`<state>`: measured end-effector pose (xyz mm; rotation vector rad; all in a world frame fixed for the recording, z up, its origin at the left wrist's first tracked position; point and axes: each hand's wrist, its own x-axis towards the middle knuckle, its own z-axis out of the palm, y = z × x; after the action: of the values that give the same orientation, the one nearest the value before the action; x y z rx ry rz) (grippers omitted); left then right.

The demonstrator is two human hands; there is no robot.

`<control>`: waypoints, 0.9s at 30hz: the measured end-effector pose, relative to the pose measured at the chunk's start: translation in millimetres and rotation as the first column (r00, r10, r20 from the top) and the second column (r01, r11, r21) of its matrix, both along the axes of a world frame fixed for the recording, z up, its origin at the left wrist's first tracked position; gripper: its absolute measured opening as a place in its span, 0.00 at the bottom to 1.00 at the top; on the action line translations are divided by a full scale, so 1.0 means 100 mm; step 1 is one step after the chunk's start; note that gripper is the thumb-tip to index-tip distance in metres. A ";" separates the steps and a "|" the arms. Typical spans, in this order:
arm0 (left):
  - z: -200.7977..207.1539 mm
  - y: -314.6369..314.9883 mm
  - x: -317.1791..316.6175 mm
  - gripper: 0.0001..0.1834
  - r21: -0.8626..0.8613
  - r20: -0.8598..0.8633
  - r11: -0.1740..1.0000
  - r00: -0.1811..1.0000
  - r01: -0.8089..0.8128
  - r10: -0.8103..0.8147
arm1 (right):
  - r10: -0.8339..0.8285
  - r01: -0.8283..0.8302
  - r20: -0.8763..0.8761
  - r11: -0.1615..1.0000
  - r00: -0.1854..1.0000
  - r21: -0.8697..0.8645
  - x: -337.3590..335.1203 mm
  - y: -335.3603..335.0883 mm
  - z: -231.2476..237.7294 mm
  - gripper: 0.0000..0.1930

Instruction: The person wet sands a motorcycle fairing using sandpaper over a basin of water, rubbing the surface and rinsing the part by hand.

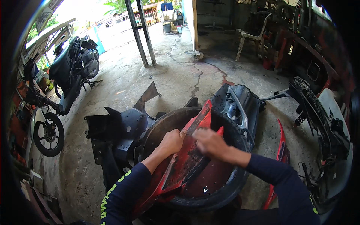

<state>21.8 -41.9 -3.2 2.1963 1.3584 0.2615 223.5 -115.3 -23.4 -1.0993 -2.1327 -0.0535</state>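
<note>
A long, pointed red motorcycle fairing panel [186,162], with worn dark patches on its face, slants across a round black tub [225,202]. Reddish water [213,180] stands in the tub beneath it. My left hand [170,143] is closed around the panel's left edge, thumb on top. Against the upper face of the panel, my right hand [212,144] is closed and slightly smeared by motion; whatever its fingers hold is hidden. A second red tip [220,131] sticks up behind my right hand.
Black plastic motorcycle panels [123,123] lie left of the tub, and a dark body part [236,105] beyond it. Another red panel [280,150] rests on the concrete floor at right, near a stripped motorcycle frame [315,108]. A motorcycle [71,71] stands at left; a chair [253,37] is farther back.
</note>
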 end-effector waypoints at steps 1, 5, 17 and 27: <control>0.00 -0.01 0.01 0.32 0.011 0.021 1.000 1.000 0.008 -0.008 | 0.014 -0.017 0.011 0.973 1.000 0.230 -0.09 -0.10 -0.01 0.08; 0.07 -0.04 0.07 0.32 -0.014 0.025 0.999 0.999 0.031 -0.031 | -0.108 0.275 0.456 0.908 0.884 -0.317 0.43 0.10 0.17 0.17; 0.01 0.00 0.02 0.32 0.005 0.002 1.000 1.000 -0.003 0.003 | -0.005 0.003 0.004 0.960 1.000 0.281 -0.24 -0.12 0.07 0.08; -0.02 -0.02 0.01 0.31 0.038 0.059 0.999 0.998 -0.004 0.002 | -0.114 0.091 0.214 0.989 0.970 0.116 0.10 0.11 0.03 0.06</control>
<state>23.1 -44.2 -5.7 2.1999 1.3348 0.3533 233.8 -104.7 -20.8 -1.1861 -2.2367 -0.3481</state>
